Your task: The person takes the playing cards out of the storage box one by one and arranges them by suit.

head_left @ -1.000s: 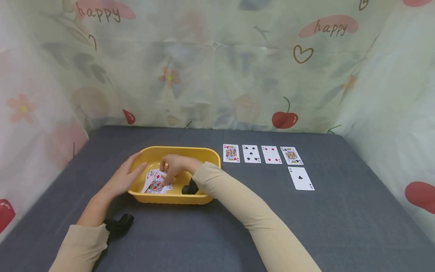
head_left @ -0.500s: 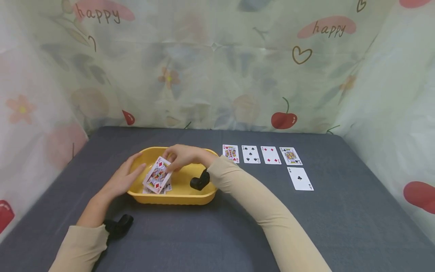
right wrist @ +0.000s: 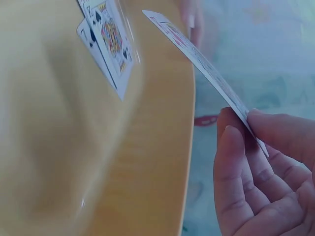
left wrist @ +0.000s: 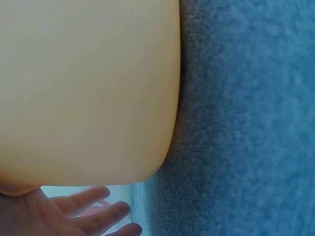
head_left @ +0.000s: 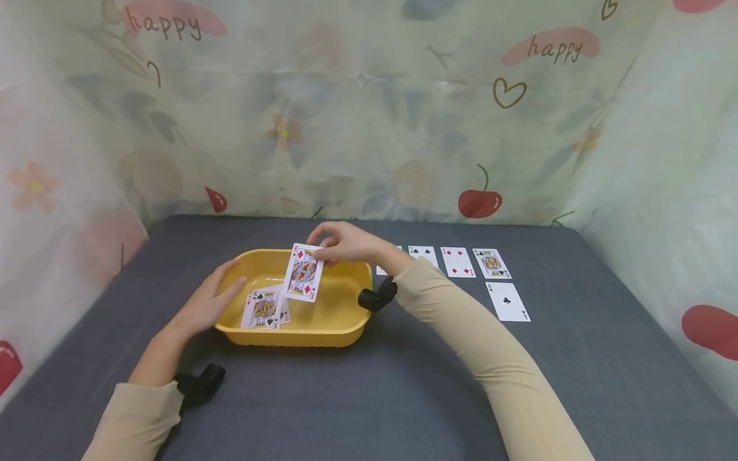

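Between thumb and fingers, my right hand [head_left: 346,243] pinches a king of diamonds [head_left: 303,273] by its edge, face up above the yellow tub [head_left: 294,338]. The right wrist view shows the card [right wrist: 206,69] nearly edge-on, clear of the tub's wall. My left hand [head_left: 210,298] rests at the tub's left end with fingers fairly straight; in the left wrist view its fingers [left wrist: 101,219] show beyond the tub wall [left wrist: 88,98]. Inside the tub, at the left, a king of spades [head_left: 264,310] lies over other cards, which it partly hides.
Right of the tub, a row of face-up cards lies on the dark cloth [head_left: 403,378]: a spade card [head_left: 423,254], a diamond card [head_left: 458,262] and a king [head_left: 491,264], with another partly behind my right arm. Below the king lies an ace of clubs [head_left: 507,301].
My right hand has lifted the king of diamonds from the pile in the tub and carried it up and to the right, uncovering the king of spades. The left hand stays in place.
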`<action>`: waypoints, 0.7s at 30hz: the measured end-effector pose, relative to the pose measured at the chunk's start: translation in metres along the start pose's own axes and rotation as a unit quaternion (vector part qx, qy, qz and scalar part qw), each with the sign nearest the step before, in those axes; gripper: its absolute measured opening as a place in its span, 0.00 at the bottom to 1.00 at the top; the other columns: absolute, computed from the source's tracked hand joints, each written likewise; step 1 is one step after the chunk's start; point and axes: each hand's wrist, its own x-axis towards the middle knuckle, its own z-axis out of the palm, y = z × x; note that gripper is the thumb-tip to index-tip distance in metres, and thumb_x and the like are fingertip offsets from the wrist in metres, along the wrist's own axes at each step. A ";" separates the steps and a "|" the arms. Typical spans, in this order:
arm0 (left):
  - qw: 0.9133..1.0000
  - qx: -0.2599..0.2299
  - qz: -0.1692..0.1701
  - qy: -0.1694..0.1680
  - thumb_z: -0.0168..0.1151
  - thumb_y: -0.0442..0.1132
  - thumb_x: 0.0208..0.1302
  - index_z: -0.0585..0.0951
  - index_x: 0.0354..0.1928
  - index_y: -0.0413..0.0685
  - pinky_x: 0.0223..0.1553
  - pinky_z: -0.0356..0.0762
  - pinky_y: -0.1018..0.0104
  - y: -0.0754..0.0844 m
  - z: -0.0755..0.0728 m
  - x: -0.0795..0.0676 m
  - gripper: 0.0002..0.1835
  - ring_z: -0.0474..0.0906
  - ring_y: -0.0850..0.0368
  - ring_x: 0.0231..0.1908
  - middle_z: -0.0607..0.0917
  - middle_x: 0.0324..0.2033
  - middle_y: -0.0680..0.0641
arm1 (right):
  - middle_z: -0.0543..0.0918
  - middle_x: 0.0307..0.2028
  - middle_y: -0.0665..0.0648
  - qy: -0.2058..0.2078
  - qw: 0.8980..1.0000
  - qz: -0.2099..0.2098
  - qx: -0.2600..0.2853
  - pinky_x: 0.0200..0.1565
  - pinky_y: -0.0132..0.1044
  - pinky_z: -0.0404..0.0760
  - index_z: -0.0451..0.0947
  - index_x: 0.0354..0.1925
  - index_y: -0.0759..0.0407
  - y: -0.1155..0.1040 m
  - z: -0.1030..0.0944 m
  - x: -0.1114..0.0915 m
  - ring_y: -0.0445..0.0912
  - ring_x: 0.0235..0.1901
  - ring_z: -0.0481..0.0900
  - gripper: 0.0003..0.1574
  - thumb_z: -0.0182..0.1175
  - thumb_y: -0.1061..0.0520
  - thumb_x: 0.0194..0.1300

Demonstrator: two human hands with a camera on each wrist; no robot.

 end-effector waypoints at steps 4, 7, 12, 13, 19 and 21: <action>1.000 0.000 -0.001 0.001 0.38 0.58 0.71 0.46 0.72 0.39 0.64 0.48 0.35 0.000 0.000 -0.001 0.38 0.47 0.30 0.68 0.51 0.69 0.28 | 0.84 0.44 0.61 0.023 1.000 0.006 0.012 0.46 0.38 0.81 0.72 0.51 0.56 0.007 -0.013 -0.011 0.45 0.39 0.82 0.17 0.59 0.58 0.63; 1.000 -0.002 -0.001 0.001 0.38 0.57 0.71 0.46 0.72 0.39 0.64 0.48 0.35 0.000 0.000 -0.001 0.38 0.47 0.30 0.68 0.50 0.69 0.28 | 0.84 0.44 0.61 0.040 0.999 0.009 0.023 0.48 0.41 0.81 0.73 0.51 0.57 0.014 -0.022 -0.020 0.45 0.38 0.82 0.17 0.59 0.58 0.63; 1.000 -0.001 0.000 0.003 0.38 0.57 0.72 0.46 0.72 0.38 0.64 0.48 0.35 0.000 0.000 0.000 0.38 0.48 0.30 0.68 0.51 0.69 0.28 | 0.83 0.41 0.61 0.062 0.997 0.002 0.035 0.43 0.38 0.81 0.72 0.52 0.59 0.027 -0.036 -0.036 0.43 0.35 0.80 0.17 0.58 0.59 0.64; 1.000 0.000 0.000 0.003 0.38 0.57 0.72 0.46 0.72 0.38 0.64 0.48 0.35 0.000 0.000 0.000 0.38 0.48 0.30 0.68 0.51 0.69 0.28 | 0.83 0.41 0.60 0.066 0.997 0.002 0.040 0.42 0.37 0.81 0.72 0.52 0.60 0.029 -0.038 -0.038 0.43 0.35 0.80 0.17 0.57 0.59 0.64; 1.000 0.001 -0.006 0.002 0.38 0.57 0.72 0.46 0.72 0.38 0.64 0.49 0.35 0.000 0.001 0.000 0.38 0.48 0.30 0.68 0.51 0.69 0.28 | 0.82 0.38 0.58 0.085 0.994 0.008 0.063 0.45 0.41 0.81 0.73 0.52 0.61 0.041 -0.052 -0.051 0.43 0.34 0.80 0.17 0.57 0.59 0.65; 1.000 -0.001 -0.006 0.001 0.38 0.57 0.72 0.46 0.72 0.38 0.64 0.49 0.35 0.000 0.001 0.000 0.38 0.49 0.30 0.67 0.51 0.69 0.27 | 0.82 0.39 0.61 0.091 0.994 0.008 0.060 0.46 0.43 0.81 0.73 0.52 0.61 0.045 -0.056 -0.055 0.43 0.34 0.80 0.17 0.57 0.59 0.65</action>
